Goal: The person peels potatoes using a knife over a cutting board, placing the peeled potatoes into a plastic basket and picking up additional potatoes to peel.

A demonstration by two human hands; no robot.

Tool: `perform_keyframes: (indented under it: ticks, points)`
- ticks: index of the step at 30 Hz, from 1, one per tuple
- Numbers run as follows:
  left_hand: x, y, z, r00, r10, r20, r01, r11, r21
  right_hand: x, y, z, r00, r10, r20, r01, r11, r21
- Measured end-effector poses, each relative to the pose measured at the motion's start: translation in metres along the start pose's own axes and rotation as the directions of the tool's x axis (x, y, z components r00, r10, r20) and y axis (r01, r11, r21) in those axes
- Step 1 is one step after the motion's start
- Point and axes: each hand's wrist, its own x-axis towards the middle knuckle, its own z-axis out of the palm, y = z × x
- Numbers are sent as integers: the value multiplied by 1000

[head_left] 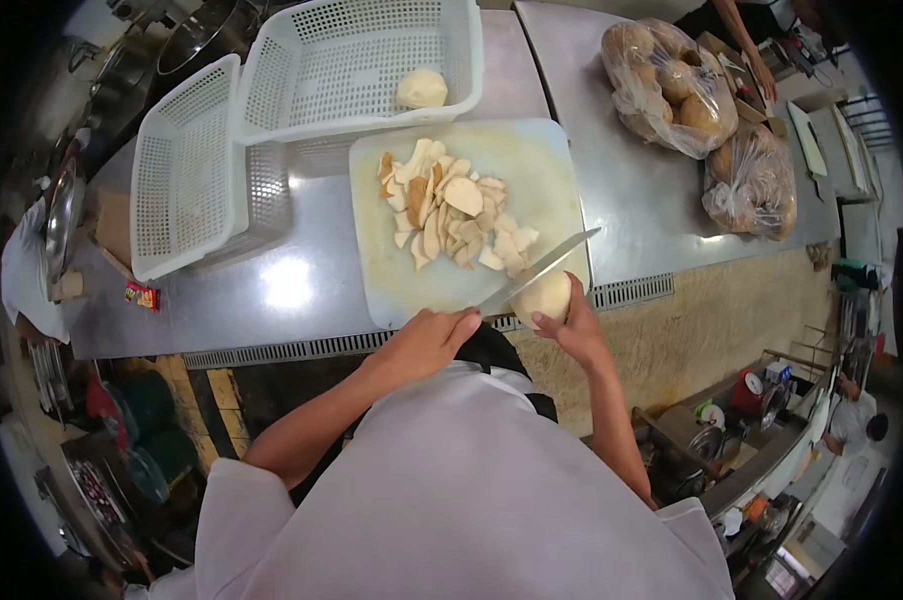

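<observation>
My left hand [427, 345] is closed round the handle of a kitchen knife [564, 252], whose blade points up and to the right. The blade lies against the top of a peeled, pale round root that looks like a jicama [545, 300]. My right hand [582, 335] grips that jicama from its right side, at the near right edge of the white cutting board [387, 285]. A heap of peel pieces [432, 210], pale with some brown skin, lies on the board beyond the knife. The cutting edge's exact contact is hard to see.
A white plastic basket [362, 15] behind the board holds one peeled jicama [423, 89]. Another white basket [152, 190] stands to its left. Clear bags of brown roots [672, 85] sit at the right on the steel table [612, 180]. Another person's arm [750, 45] reaches in behind them.
</observation>
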Motion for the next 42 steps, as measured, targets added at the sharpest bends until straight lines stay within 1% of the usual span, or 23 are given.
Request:
perform_keyframes:
  ticks: [1,2,3,5,8,9,11,12,18,20,21,23,24,25,26,29,30,31,33,35,36,38,42]
  points:
    - [-12,-7,6,975,189,-115,-177,979,105,-2,-4,1,991,131,40,-136,967,214]
    - [-21,-12,9,901,378,-211,-332,916,225,-1,0,2,990,135,38,-140,967,215]
    - [-31,-5,7,902,377,-210,-331,917,224,1,6,6,987,153,52,-161,957,240]
    - [-52,17,-2,993,100,-62,-81,962,262,4,12,10,983,170,73,-183,946,266]
    - [-38,18,5,999,-36,-6,36,944,328,4,13,12,982,174,75,-188,946,266]
    - [-22,13,12,999,-39,-7,39,944,328,4,12,14,984,171,43,-177,947,267]
    - [15,1,26,981,163,-100,-134,959,250,7,10,14,986,166,11,-163,950,268]
    - [15,4,26,981,165,-102,-136,959,249,9,8,12,987,162,20,-162,950,268]
    - [-12,9,18,998,-27,-51,38,970,240,-3,-4,37,984,167,68,-177,967,184]
    - [-1,-15,26,973,160,-168,-126,973,194,-6,2,44,987,148,65,-159,964,215]
    - [14,-26,31,973,161,-166,-128,973,194,-3,5,39,990,124,61,-134,970,203]
    - [52,-36,37,882,391,-262,-340,914,220,2,3,29,994,91,58,-101,978,184]
    - [60,-19,28,879,393,-269,-342,914,219,3,-2,24,990,123,73,-132,982,133]
    - [61,5,16,981,130,-144,-121,990,73,3,-5,22,984,156,90,-163,983,78]
    - [61,18,7,992,-128,20,129,991,-40,3,-2,23,984,151,96,-158,985,70]
    - [55,1,-2,994,-87,73,98,984,-152,-3,10,27,988,126,85,-128,991,25]
    - [44,-3,-4,993,-90,81,102,984,-149,-5,11,29,988,128,81,-141,973,183]
    - [26,-5,-4,997,70,-33,-73,994,-82,-8,11,31,988,132,75,-149,929,340]
    - [-4,-13,1,963,238,-125,-239,971,3,-9,7,32,982,162,95,-187,891,415]
    - [-24,-21,6,926,326,-192,-282,933,223,-9,3,32,975,184,123,-221,847,483]
    - [-28,-13,3,927,323,-189,-280,934,224,-10,2,32,974,193,121,-228,838,496]
    - [-33,8,-1,1000,-11,26,5,982,191,-9,3,33,972,202,121,-235,827,511]
    - [26,-12,24,984,147,-102,-129,977,169,-8,-1,32,966,224,131,-259,837,482]
